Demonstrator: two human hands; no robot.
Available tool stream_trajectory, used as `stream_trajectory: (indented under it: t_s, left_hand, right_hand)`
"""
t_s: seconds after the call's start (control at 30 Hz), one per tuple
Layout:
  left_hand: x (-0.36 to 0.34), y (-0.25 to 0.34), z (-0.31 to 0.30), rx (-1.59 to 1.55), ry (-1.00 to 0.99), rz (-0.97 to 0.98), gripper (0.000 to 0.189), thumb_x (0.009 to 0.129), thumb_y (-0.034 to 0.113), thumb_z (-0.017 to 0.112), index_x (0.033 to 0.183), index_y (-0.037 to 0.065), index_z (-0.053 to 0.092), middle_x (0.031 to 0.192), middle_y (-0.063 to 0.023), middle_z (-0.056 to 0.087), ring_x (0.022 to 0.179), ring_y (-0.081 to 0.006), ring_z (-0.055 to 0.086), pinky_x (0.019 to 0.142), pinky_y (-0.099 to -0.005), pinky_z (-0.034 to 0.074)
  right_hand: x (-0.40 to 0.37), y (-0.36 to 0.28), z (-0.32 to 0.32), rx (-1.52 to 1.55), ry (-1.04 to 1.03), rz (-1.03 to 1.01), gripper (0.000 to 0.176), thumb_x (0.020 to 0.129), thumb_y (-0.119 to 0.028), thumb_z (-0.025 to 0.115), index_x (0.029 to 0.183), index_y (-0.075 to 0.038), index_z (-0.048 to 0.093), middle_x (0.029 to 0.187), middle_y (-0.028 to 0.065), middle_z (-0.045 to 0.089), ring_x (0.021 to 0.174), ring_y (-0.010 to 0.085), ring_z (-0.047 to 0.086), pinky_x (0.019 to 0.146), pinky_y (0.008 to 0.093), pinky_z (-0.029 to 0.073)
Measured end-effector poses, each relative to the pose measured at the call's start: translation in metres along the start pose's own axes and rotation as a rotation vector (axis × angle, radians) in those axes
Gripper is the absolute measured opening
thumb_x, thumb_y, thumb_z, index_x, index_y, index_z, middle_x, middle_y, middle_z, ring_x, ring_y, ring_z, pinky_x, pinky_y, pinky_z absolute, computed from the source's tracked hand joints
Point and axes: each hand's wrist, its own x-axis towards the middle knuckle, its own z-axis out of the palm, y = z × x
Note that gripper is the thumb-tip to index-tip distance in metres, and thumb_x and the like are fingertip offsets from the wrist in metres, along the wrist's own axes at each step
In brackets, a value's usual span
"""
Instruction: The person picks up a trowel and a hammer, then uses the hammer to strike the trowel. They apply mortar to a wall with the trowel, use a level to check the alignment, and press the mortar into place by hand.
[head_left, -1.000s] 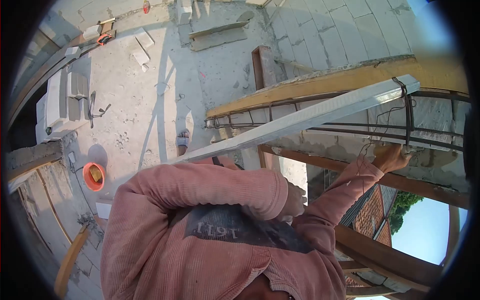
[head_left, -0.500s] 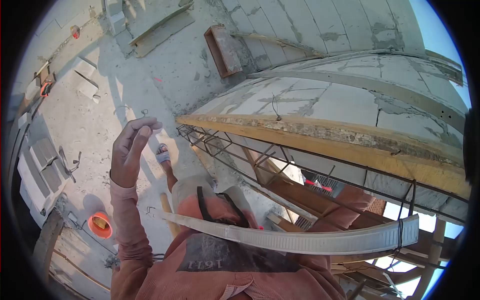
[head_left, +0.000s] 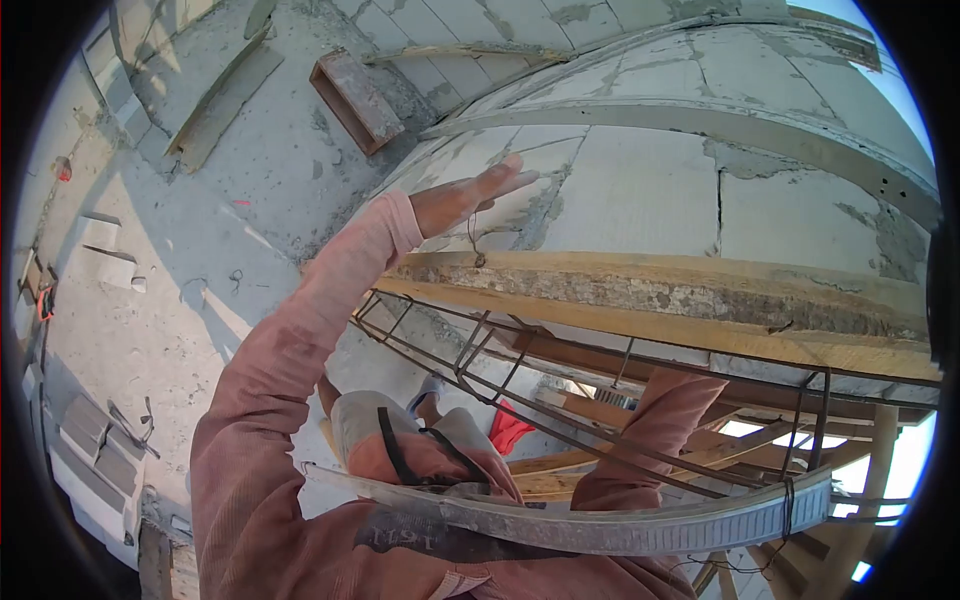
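Note:
My left hand (head_left: 476, 197) reaches over the near end of a wooden beam (head_left: 640, 290), fingers stretched out and nothing seen in them. A thin twisted wire (head_left: 479, 258) stands up from the beam's top right by the fingers, against the pale block wall (head_left: 640, 190). Along the beam's near side runs a rebar cage (head_left: 480, 370). My right sleeve (head_left: 655, 430) passes up behind the rebar, and the hand beyond it is hidden by the beam. A whitish ribbed metal strip (head_left: 650, 528) crosses before my chest, bound with wire at its right end.
A rust-coloured open box (head_left: 357, 100) lies on the concrete floor near the wall, with boards (head_left: 225, 100) beside it. Grey blocks (head_left: 95, 450) are stacked at the left. Something red (head_left: 511, 428) and timber framing show below the rebar.
My left hand has moved right, from above the floor to over the beam and beside the wire, and its curled fingers have straightened. The view has shifted, and the orange bucket is out of sight.

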Motion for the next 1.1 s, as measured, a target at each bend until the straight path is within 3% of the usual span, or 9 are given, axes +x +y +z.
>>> stream_trajectory:
  t_s: [0.13, 0.23, 0.5, 0.6, 0.73, 0.93, 1.1]
  left_hand:
    - [0.047, -0.026, -0.015, 0.102, -0.239, 0.091, 0.081, 0.108, 0.063, 0.025, 0.162, 0.003, 0.024, 0.169, -0.0127, 0.024, 0.156, -0.0238, 0.023, 0.129, -0.0359, 0.015]
    - [0.038, -0.017, -0.012, -0.054, -0.249, -0.03, 0.079, 0.109, 0.062, 0.023, 0.162, 0.004, 0.027, 0.169, -0.0132, 0.023, 0.156, -0.0251, 0.023, 0.129, -0.0349, 0.012]
    - [0.012, 0.006, -0.004, 0.233, -0.261, -0.047, 0.074, 0.111, 0.056, 0.017, 0.162, 0.005, 0.027, 0.17, -0.0131, 0.021, 0.157, -0.0246, 0.016, 0.129, -0.0344, 0.008]
    - [0.009, -0.002, 0.001, 0.005, -0.255, -0.046, 0.073, 0.111, 0.056, 0.019, 0.163, 0.005, 0.026, 0.171, -0.0128, 0.017, 0.158, -0.0236, 0.013, 0.129, -0.0334, 0.006]
    - [0.005, -0.01, -0.001, 0.023, -0.29, -0.036, 0.078, 0.109, 0.061, 0.021, 0.164, 0.006, 0.022, 0.172, -0.0126, 0.013, 0.158, -0.0226, 0.01, 0.128, -0.0323, 0.004]
    - [-0.006, 0.006, 0.005, -0.032, -0.245, -0.145, 0.083, 0.107, 0.066, 0.024, 0.164, 0.007, 0.02, 0.172, -0.0115, 0.014, 0.158, -0.0209, 0.012, 0.128, -0.0309, 0.007]
    - [-0.015, -0.008, 0.004, -0.042, -0.17, -0.299, 0.088, 0.105, 0.069, 0.026, 0.162, 0.002, 0.023, 0.17, -0.0107, 0.023, 0.156, -0.019, 0.019, 0.127, -0.03, 0.013]
  right_hand:
    - [-0.026, 0.007, -0.008, 0.011, 0.057, 0.061, 0.03, 0.09, -0.021, 0.074, 0.107, 0.002, 0.066, 0.094, 0.0078, 0.07, 0.081, 0.0193, 0.066, 0.07, 0.0341, 0.053]
    - [-0.034, 0.005, -0.01, 0.021, 0.072, 0.082, 0.029, 0.09, -0.02, 0.073, 0.107, 0.002, 0.066, 0.094, 0.0076, 0.07, 0.081, 0.019, 0.066, 0.07, 0.0338, 0.053]
    - [-0.055, -0.003, -0.022, 0.054, 0.09, 0.127, 0.027, 0.09, -0.019, 0.072, 0.107, 0.002, 0.065, 0.094, 0.0071, 0.07, 0.081, 0.0183, 0.066, 0.07, 0.0331, 0.052]
    - [-0.062, -0.007, -0.027, 0.056, 0.087, 0.143, 0.026, 0.091, -0.018, 0.072, 0.107, 0.002, 0.065, 0.094, 0.007, 0.069, 0.081, 0.018, 0.066, 0.07, 0.0328, 0.052]
    - [-0.07, -0.01, -0.03, 0.05, 0.087, 0.151, 0.025, 0.091, -0.017, 0.071, 0.107, 0.002, 0.065, 0.094, 0.0067, 0.069, 0.081, 0.0176, 0.065, 0.07, 0.0324, 0.052]
    - [-0.075, -0.011, -0.03, 0.057, 0.089, 0.163, 0.024, 0.091, -0.016, 0.07, 0.106, 0.002, 0.065, 0.093, 0.0063, 0.069, 0.081, 0.0171, 0.065, 0.069, 0.0318, 0.052]
    - [-0.076, -0.01, -0.027, 0.085, 0.087, 0.165, 0.023, 0.091, -0.015, 0.069, 0.106, 0.001, 0.064, 0.093, 0.006, 0.069, 0.081, 0.0166, 0.065, 0.069, 0.0314, 0.052]
